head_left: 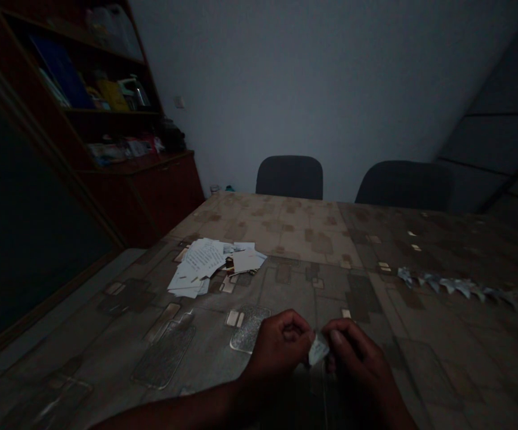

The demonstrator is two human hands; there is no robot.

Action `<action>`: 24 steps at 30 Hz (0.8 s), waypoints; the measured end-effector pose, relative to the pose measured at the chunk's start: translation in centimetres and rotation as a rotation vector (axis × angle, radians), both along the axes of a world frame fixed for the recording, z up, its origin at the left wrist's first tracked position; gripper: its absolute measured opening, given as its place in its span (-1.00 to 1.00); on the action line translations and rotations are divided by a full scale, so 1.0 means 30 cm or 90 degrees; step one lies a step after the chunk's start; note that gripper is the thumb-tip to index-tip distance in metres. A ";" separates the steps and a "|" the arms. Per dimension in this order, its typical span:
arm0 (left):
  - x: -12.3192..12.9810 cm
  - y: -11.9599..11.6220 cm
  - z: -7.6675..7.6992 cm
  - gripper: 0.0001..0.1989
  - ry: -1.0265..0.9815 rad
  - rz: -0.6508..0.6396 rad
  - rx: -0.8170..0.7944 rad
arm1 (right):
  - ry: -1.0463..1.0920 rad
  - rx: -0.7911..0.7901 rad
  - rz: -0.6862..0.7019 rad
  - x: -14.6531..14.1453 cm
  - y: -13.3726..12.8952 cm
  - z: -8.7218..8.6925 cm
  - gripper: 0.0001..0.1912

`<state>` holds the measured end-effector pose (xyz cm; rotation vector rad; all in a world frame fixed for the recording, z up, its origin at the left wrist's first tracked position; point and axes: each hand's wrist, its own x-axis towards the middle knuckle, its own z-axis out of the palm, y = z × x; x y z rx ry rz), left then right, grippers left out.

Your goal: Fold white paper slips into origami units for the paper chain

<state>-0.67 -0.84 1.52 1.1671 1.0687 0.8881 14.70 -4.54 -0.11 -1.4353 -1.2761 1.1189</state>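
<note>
Between my two hands, near the front of the table, is a small folded piece of white paper (pixel 318 350). My left hand (pixel 281 343) pinches its left side between thumb and fingers. From the other side, my right hand (pixel 355 349) grips the right edge with its fingers curled. Some faint marks show on the paper, too dim to read. Left of centre lies a loose pile of paper sheets (pixel 203 260), some with writing. A row of several small folded paper pieces (pixel 451 285) stretches along the right part of the table.
A patterned cloth covers the table (pixel 295 239). Two dark chairs (pixel 289 177) stand at its far side before a pale wall. On the left is a wooden cabinet (pixel 151 191) with shelves of assorted items. The room is dim.
</note>
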 end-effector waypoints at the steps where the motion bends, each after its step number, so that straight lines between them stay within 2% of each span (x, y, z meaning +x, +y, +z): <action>1: 0.000 0.000 0.000 -0.88 0.012 0.004 0.007 | -0.006 0.007 -0.006 -0.003 -0.003 0.004 -0.66; 6: -0.007 -0.004 0.003 -0.89 0.052 0.006 0.051 | -0.094 0.047 -0.076 -0.027 -0.021 0.022 -0.79; 13: -0.012 -0.017 0.021 -0.88 -0.026 -0.042 0.052 | -0.226 0.089 -0.032 -0.023 -0.013 0.031 -0.84; 19: -0.013 -0.005 0.008 -0.91 0.016 -0.035 0.071 | -0.253 0.122 -0.024 -0.026 -0.010 0.034 -0.84; 24: -0.010 -0.007 0.003 -0.93 0.061 -0.043 0.102 | -0.344 0.250 -0.003 -0.020 -0.004 0.034 -0.90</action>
